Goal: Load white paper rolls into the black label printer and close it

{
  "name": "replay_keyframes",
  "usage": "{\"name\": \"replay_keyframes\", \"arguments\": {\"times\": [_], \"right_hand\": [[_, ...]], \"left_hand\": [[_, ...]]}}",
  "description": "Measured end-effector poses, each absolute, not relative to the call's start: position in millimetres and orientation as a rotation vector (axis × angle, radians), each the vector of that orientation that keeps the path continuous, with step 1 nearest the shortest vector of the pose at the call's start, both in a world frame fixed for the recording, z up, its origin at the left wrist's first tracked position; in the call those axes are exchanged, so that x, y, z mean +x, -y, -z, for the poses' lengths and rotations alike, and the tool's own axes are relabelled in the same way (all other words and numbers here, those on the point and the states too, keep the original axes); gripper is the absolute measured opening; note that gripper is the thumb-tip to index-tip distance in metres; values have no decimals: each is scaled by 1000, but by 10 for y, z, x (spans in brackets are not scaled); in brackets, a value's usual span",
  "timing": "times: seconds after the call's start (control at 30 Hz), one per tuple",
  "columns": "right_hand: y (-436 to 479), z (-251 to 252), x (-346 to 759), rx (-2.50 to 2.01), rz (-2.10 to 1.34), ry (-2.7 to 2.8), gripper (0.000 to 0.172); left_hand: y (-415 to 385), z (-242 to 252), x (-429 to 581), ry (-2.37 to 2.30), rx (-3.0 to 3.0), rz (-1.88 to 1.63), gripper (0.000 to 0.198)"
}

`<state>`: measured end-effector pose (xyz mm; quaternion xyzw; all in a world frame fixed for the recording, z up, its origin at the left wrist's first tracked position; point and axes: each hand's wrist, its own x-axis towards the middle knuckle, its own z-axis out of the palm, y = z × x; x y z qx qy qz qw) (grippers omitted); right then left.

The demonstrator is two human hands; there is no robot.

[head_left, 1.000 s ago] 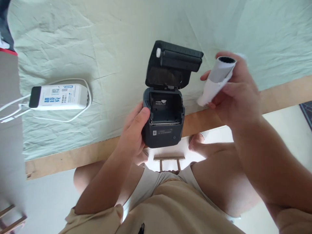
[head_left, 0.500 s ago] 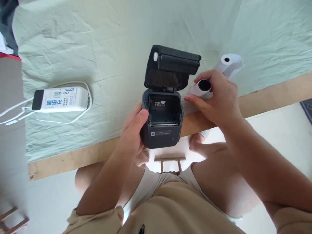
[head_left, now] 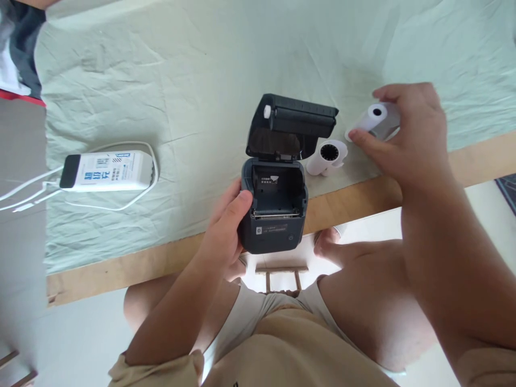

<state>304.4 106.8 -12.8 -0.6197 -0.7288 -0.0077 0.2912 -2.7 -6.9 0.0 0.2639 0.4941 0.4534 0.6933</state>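
My left hand (head_left: 223, 228) grips the side of a dark portable label printer (head_left: 274, 236), thumb on its edge. The printer's lid (head_left: 296, 126) is swung up, and its paper bay (head_left: 276, 193) shows no roll inside. To the right of it, a white paper roll (head_left: 322, 158) with a wide black core stands on the cloth with a loose flap of paper. My right hand (head_left: 407, 131) is spread around a second white paper roll (head_left: 373, 119) with a narrow dark core. Its thumb and fingers are apart at either side of that roll; whether they touch it I cannot tell.
A white power bank (head_left: 108, 171) with attached white cables lies on the green cloth (head_left: 193, 70) at left. The table's wooden edge (head_left: 350, 201) runs in front of my knees. A dark and red item (head_left: 26, 54) sits at the far left corner.
My right hand has let go of the wide-core roll, leaving it by the printer, and moved right to the narrow-core roll. My left hand still holds the printer.
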Motion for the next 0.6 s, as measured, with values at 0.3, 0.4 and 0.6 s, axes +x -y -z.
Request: {"name": "replay_keyframes", "arguments": {"times": [0.3,0.4,0.6], "right_hand": [[-944,210,2862,-1763,-288,1552,55],[-1082,331,3154,-1486,-650,1351,41],[-1367,418,3593,-1322,-1204,1040,16]], "left_hand": [[34,7,-23,-1072,614,-1025,42],[21,3,-15,-1093,607,-1040,42],[-3,-17,19,-1105,588,-1053,46]]}}
